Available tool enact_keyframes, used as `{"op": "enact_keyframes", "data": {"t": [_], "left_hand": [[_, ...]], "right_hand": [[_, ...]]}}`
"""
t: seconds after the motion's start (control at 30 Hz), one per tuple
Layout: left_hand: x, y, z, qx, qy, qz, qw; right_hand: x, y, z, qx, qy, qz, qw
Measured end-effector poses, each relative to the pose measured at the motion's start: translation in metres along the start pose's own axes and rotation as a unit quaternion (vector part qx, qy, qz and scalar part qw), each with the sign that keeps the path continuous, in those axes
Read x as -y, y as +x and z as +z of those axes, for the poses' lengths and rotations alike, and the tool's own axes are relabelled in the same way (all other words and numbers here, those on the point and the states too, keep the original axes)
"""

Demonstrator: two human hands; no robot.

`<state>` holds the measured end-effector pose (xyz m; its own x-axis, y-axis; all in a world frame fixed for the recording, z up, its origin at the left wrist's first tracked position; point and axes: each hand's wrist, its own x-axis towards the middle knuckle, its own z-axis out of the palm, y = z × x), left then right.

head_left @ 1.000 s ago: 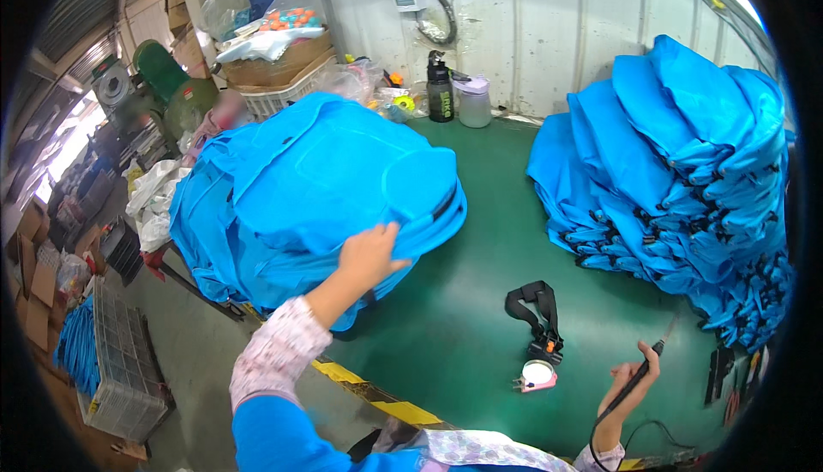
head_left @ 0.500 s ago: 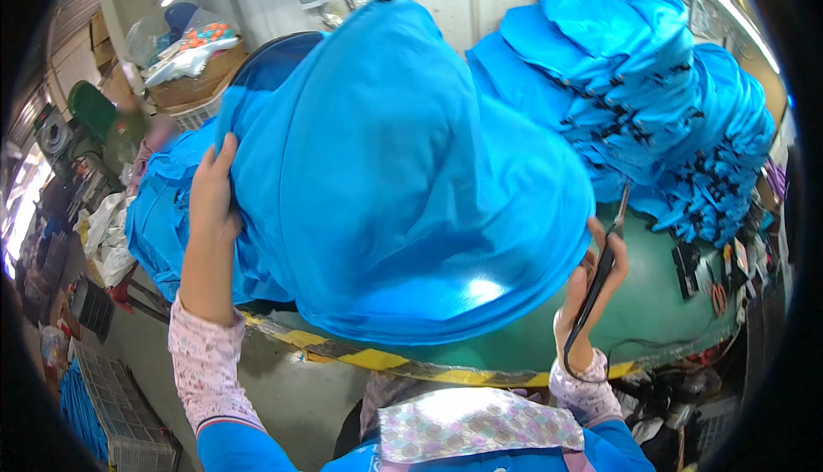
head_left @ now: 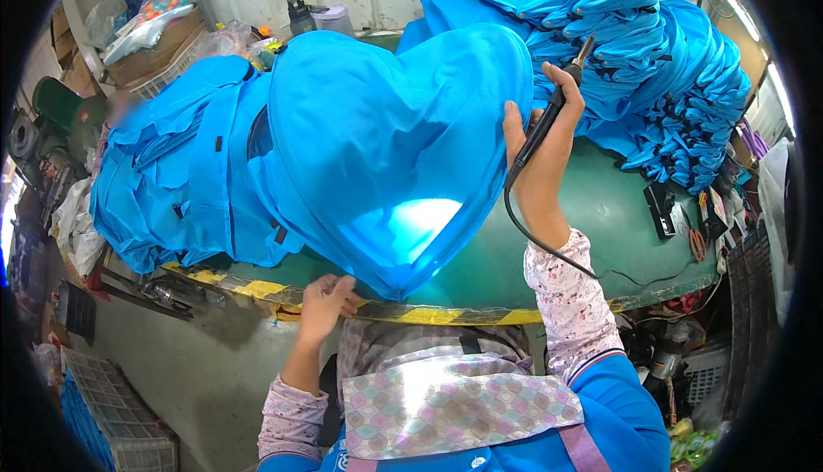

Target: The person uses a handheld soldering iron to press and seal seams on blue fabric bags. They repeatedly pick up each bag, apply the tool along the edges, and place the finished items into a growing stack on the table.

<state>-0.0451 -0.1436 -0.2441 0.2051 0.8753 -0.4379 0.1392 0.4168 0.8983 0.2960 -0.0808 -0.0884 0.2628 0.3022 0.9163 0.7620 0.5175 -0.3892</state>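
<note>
A large blue fabric piece (head_left: 386, 146) with a stiff rim stands tilted on the table, shaped like a heart, its lower point near the front edge. My right hand (head_left: 553, 155) grips a soldering iron (head_left: 540, 133) with a black handle and cord, its metal tip pointing up and away. That hand's thumb rests against the fabric's right edge. Just left of the fabric's lower point, my left hand (head_left: 326, 305) has its fingers curled in at the table edge. Whether anything is between those fingers is hidden.
Flattened blue fabric pieces (head_left: 171, 180) lie on the left. A tall blue stack (head_left: 600, 52) with black bits stands back right. The green table (head_left: 600, 215) has a yellow-black striped edge. A black box (head_left: 660, 209) and orange-handled pliers (head_left: 696, 243) lie right; the iron's cord crosses there.
My left hand has left the fabric's left side and come down to the table edge. My right hand has moved up with the iron. The fabric has turned, its point now toward me.
</note>
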Motion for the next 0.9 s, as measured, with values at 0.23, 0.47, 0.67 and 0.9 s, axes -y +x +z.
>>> {"op": "enact_keyframes", "data": {"t": [0.23, 0.47, 0.67, 0.9], "left_hand": [[-0.005, 0.042, 0.054, 0.224, -0.301, 0.155, 0.914], [-0.053, 0.031, 0.124, 0.174, -0.096, 0.141, 0.970], [-0.050, 0.032, 0.130, 0.078, -0.083, 0.152, 0.982], [-0.066, 0.023, 0.124, 0.159, -0.069, 0.131, 0.976]], "right_hand": [[0.006, -0.018, 0.016, -0.007, 0.179, 0.074, 0.981], [0.020, -0.015, 0.005, 0.000, 0.233, 0.121, 0.965], [0.026, -0.081, -0.001, 0.038, 0.140, 0.011, 0.989], [-0.017, -0.100, -0.021, 0.006, 0.035, -0.066, 0.997]]}}
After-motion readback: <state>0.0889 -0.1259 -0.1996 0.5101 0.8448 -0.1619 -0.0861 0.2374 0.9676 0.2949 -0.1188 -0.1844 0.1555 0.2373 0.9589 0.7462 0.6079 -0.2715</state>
